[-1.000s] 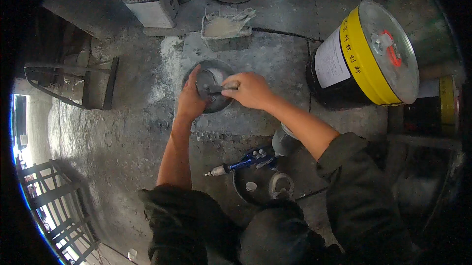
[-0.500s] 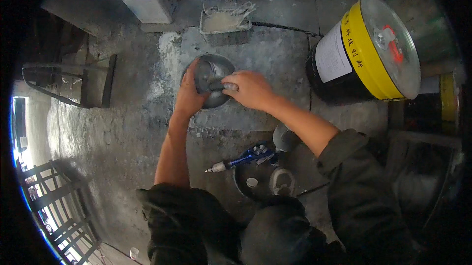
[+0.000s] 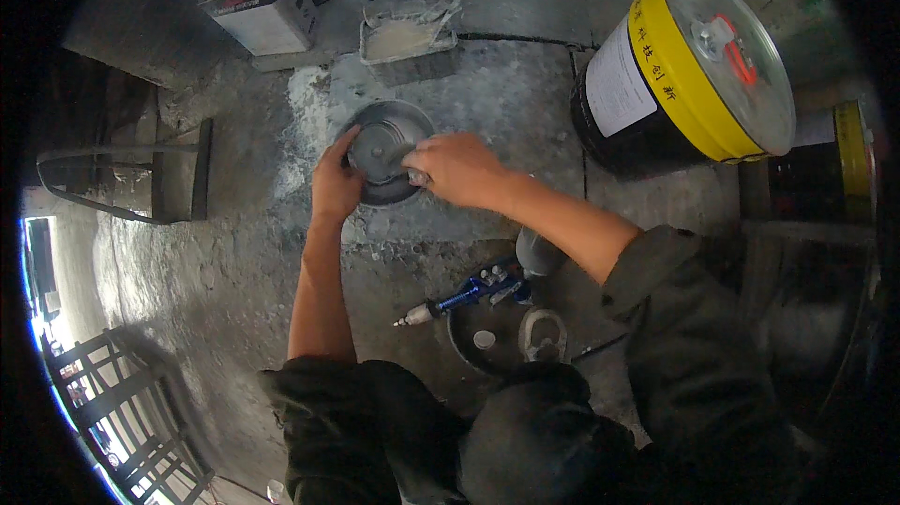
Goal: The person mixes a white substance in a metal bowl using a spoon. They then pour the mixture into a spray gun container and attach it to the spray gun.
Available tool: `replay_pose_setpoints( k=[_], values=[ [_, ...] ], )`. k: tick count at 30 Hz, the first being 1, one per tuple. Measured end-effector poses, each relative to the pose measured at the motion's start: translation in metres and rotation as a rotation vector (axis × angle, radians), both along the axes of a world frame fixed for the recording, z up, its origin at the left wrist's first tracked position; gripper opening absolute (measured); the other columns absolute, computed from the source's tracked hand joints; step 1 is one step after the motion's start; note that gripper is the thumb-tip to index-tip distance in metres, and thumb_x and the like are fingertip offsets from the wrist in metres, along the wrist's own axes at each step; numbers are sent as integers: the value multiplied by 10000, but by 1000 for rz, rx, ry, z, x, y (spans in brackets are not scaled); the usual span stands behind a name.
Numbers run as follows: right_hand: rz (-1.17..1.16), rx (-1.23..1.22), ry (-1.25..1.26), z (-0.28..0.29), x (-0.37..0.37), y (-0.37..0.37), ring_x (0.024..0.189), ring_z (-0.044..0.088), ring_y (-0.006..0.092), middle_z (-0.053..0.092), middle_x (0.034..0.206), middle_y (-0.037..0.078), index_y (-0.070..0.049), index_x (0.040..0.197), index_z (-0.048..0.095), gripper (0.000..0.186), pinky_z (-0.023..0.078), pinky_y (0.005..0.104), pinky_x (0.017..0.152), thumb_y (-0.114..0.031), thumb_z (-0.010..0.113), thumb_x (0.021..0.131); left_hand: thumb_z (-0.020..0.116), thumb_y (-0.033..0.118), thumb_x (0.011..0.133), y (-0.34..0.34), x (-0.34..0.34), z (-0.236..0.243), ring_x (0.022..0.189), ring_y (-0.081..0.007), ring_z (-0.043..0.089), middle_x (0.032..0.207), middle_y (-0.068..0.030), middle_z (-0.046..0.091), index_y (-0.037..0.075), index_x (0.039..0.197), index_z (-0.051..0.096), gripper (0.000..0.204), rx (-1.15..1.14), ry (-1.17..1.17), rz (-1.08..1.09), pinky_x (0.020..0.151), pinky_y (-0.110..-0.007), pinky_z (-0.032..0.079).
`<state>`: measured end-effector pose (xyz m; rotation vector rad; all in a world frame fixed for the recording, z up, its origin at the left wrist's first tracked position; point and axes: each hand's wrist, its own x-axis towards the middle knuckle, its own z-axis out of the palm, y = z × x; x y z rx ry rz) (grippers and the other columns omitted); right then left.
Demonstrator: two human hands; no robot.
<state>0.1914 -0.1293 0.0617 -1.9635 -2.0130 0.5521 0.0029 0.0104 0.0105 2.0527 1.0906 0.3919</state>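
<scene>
A round grey metal dish (image 3: 382,150) with ringed steps inside rests on the dusty slab in front of me. My left hand (image 3: 337,177) holds it by the left rim, thumb and fingers at the edge. Over the dish's right side, my right hand (image 3: 455,167) is closed on a small grey thing (image 3: 418,177), pressed to the inside wall near the rim. The fingers hide most of that piece, so its kind does not show.
Beyond the dish stand a tray of pale paste (image 3: 398,42) and a square metal can (image 3: 267,17). A big black-and-yellow drum (image 3: 614,78) is at the right. Nearer me lie a blue spray gun (image 3: 469,295) and a roll of tape (image 3: 543,334). A metal frame (image 3: 200,172) is at left.
My right hand has shifted slightly along the dish's right side with the grey piece. More of the dish's ringed inside shows now, and my left hand has slipped lower on the rim.
</scene>
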Motion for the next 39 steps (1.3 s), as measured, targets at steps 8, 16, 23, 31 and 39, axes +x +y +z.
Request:
replay_pose_setpoints(
  k=[8, 16, 23, 31, 39],
  values=[
    [-469, 139, 597, -7, 16, 6, 901, 685, 324, 727, 935, 131, -108, 980, 756, 261, 530, 405, 813, -288, 756, 791, 619, -106, 657, -5, 1, 11, 872, -244, 678, 1112, -132, 679, 198, 1340, 590, 748, 7, 37, 2, 811, -333, 527],
    [-411, 42, 901, -13, 0, 15, 800, 716, 258, 738, 875, 139, -51, 943, 746, 246, 543, 356, 723, -252, 759, 801, 587, -38, 679, -3, -2, -4, 848, -276, 687, 892, -122, 701, 189, 1262, 654, 629, 108, 82, 74, 806, -353, 521],
    [-464, 241, 397, -23, 8, -4, 671, 666, 134, 711, 754, 99, -20, 1012, 730, 277, 514, 285, 631, -235, 740, 838, 629, 15, 678, -5, 2, -3, 807, -262, 696, 878, -112, 714, 156, 1266, 648, 604, 105, 122, 104, 772, -368, 535],
    [-315, 78, 633, -24, 5, -1, 815, 704, 245, 735, 878, 117, -64, 1039, 738, 276, 533, 340, 716, -235, 734, 823, 647, 72, 672, -8, 1, -4, 886, -386, 678, 923, -197, 705, 111, 1237, 645, 567, 83, 160, 109, 815, -446, 531],
    [123, 219, -227, -12, 8, -9, 925, 657, 307, 711, 966, 87, -92, 1024, 721, 265, 535, 405, 776, -261, 723, 820, 626, 99, 777, -14, 10, 4, 933, -483, 635, 1016, -245, 682, 21, 1319, 516, 558, 229, 355, -25, 844, -531, 506]
  ],
)
